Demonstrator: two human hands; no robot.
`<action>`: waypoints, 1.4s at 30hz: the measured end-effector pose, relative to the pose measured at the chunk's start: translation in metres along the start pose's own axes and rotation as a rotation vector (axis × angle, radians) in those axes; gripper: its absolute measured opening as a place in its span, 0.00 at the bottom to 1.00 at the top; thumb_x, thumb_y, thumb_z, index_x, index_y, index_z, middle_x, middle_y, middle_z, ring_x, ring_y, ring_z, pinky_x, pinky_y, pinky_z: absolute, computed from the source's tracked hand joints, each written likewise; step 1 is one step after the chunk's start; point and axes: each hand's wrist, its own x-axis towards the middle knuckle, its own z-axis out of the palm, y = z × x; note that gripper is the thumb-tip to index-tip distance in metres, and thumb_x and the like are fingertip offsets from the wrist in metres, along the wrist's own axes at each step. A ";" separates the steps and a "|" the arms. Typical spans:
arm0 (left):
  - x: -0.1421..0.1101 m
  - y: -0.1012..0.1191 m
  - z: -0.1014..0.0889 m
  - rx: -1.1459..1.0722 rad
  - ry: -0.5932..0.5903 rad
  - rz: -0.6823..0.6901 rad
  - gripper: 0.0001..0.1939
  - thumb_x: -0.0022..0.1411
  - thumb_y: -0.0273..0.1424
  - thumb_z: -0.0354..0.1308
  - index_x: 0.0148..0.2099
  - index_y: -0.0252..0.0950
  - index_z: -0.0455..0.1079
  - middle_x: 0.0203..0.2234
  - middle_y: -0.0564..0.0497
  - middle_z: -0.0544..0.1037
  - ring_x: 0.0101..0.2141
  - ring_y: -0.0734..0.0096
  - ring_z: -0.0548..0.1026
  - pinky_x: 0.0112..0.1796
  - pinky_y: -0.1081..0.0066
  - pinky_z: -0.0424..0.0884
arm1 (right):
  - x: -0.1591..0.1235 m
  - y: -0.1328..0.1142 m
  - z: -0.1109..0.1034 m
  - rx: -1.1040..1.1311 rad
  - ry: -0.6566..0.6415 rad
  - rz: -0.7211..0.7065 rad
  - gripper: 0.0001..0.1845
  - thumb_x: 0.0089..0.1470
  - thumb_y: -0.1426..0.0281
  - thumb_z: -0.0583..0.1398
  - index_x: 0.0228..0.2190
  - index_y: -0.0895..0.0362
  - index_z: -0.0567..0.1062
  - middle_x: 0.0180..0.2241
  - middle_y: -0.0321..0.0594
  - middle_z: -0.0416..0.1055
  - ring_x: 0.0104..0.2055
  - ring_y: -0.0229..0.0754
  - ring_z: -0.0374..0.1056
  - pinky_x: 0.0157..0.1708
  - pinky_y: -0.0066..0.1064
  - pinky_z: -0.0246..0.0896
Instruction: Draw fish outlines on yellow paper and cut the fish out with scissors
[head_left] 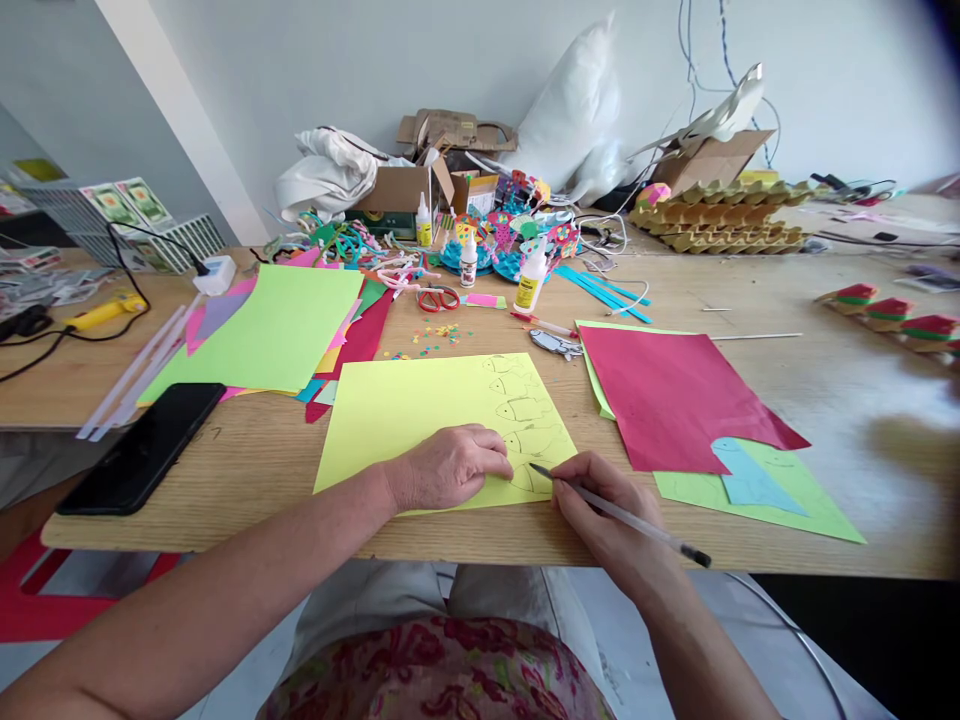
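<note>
Currently, the lowest fish outline (528, 482), thinly drawn on the bright yellow rectangular paper sheet (405, 410), sits between your hands, its long axis roughly nine to three o'clock. From your right hand (607, 500), pinching a slim translucent pen (622, 515), it lies toward nine, right by the nib. Your left hand (450, 465) rests on the sheet, fingers partly curled, index fingertip crowding the outline from nine. At two o'clock, the crimson paper sheet (667, 390) borders your right hand; the black flat phone (142, 450) lies well apart at nine.
</note>
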 end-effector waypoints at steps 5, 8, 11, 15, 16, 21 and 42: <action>0.000 0.000 0.000 0.002 -0.025 -0.006 0.18 0.53 0.14 0.46 0.38 0.34 0.72 0.35 0.47 0.73 0.37 0.69 0.71 0.42 0.71 0.67 | -0.002 -0.012 -0.009 -0.059 0.082 -0.103 0.03 0.48 0.69 0.55 0.24 0.52 0.69 0.16 0.30 0.65 0.19 0.38 0.61 0.19 0.27 0.52; 0.001 0.000 0.001 0.019 -0.015 -0.005 0.18 0.53 0.14 0.45 0.38 0.34 0.73 0.34 0.47 0.73 0.37 0.69 0.71 0.41 0.72 0.67 | 0.002 -0.012 -0.005 -0.067 0.044 -0.100 0.04 0.47 0.70 0.54 0.23 0.53 0.68 0.16 0.30 0.66 0.19 0.38 0.62 0.19 0.27 0.51; 0.001 0.001 0.000 0.033 -0.011 0.007 0.19 0.53 0.14 0.46 0.39 0.34 0.73 0.34 0.47 0.73 0.36 0.69 0.71 0.41 0.72 0.67 | 0.006 -0.008 0.000 -0.057 0.032 -0.053 0.04 0.46 0.71 0.54 0.23 0.53 0.67 0.17 0.31 0.68 0.21 0.39 0.63 0.21 0.27 0.53; 0.001 0.001 0.001 0.032 -0.018 0.008 0.22 0.51 0.13 0.45 0.43 0.34 0.72 0.35 0.46 0.73 0.37 0.69 0.70 0.41 0.71 0.67 | 0.008 -0.003 0.002 -0.035 0.009 -0.044 0.04 0.45 0.70 0.53 0.23 0.53 0.68 0.18 0.32 0.69 0.21 0.40 0.65 0.21 0.27 0.54; 0.001 0.001 0.001 0.034 -0.020 0.008 0.22 0.52 0.13 0.45 0.44 0.34 0.72 0.35 0.47 0.73 0.37 0.68 0.70 0.41 0.71 0.68 | 0.008 -0.003 0.002 -0.038 0.006 -0.046 0.04 0.45 0.70 0.53 0.23 0.53 0.68 0.17 0.32 0.69 0.21 0.40 0.65 0.21 0.28 0.54; 0.002 0.001 0.003 0.101 -0.028 0.030 0.21 0.54 0.15 0.45 0.44 0.35 0.73 0.33 0.47 0.72 0.36 0.68 0.69 0.41 0.70 0.67 | 0.008 -0.004 0.002 -0.051 -0.007 -0.057 0.05 0.45 0.70 0.54 0.22 0.53 0.68 0.17 0.32 0.70 0.21 0.40 0.65 0.21 0.28 0.54; 0.002 0.001 0.003 0.151 -0.039 0.034 0.21 0.54 0.14 0.46 0.43 0.36 0.73 0.33 0.48 0.71 0.34 0.69 0.68 0.40 0.72 0.66 | 0.006 -0.006 0.000 -0.062 -0.028 -0.051 0.04 0.42 0.71 0.52 0.20 0.54 0.65 0.15 0.30 0.63 0.19 0.38 0.60 0.20 0.27 0.49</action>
